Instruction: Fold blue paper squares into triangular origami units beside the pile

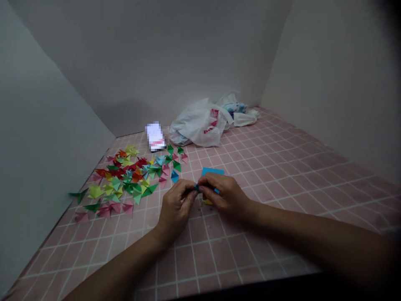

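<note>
My left hand (176, 205) and my right hand (221, 193) meet over the pink tiled surface (266, 175). Their fingertips pinch a small blue folded paper piece (196, 187) between them. A blue paper sheet (212, 171) lies flat just behind my right hand, and a bit of yellow paper (208, 202) shows under that hand. A spread of several folded paper triangles (128, 177) in red, green, yellow, pink and blue lies to the left of my hands.
A white plastic bag (199, 124) and smaller white bags (239, 113) sit at the back by the grey wall. A phone with a lit screen (156, 136) lies near the triangles. Grey walls close in on the left, back and right.
</note>
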Action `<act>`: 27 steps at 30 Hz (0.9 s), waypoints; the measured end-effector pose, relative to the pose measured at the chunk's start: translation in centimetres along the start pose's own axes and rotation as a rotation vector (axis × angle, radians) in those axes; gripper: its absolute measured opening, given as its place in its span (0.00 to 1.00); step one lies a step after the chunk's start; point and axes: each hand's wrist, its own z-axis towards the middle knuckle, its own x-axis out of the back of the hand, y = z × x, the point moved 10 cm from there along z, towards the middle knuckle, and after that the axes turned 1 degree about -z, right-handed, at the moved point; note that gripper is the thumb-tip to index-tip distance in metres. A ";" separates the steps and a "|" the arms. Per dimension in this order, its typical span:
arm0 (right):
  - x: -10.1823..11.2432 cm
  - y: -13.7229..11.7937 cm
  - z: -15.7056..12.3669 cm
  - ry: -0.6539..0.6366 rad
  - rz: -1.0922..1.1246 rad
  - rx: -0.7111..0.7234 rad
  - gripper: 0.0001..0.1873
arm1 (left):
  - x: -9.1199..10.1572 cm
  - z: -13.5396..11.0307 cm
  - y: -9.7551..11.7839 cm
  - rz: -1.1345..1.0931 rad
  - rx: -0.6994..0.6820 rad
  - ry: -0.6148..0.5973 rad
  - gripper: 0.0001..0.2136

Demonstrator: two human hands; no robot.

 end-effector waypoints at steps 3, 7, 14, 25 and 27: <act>-0.2 -0.2 -0.1 -0.009 -0.046 0.022 0.07 | 0.0 0.1 0.2 0.013 -0.011 0.003 0.04; -0.5 0.2 0.1 -0.020 -0.041 -0.018 0.08 | -0.1 0.1 0.2 0.014 -0.010 -0.007 0.05; -0.2 0.3 0.3 0.008 0.032 -0.048 0.07 | -0.1 -0.3 -1.3 -0.164 0.139 0.035 0.07; -0.1 0.8 0.1 0.021 0.107 -0.122 0.07 | 0.2 -0.2 -1.1 -0.195 0.128 0.062 0.05; 0.0 1.2 0.1 0.027 0.124 -0.160 0.06 | 0.2 -0.2 -1.2 -0.210 0.136 0.074 0.05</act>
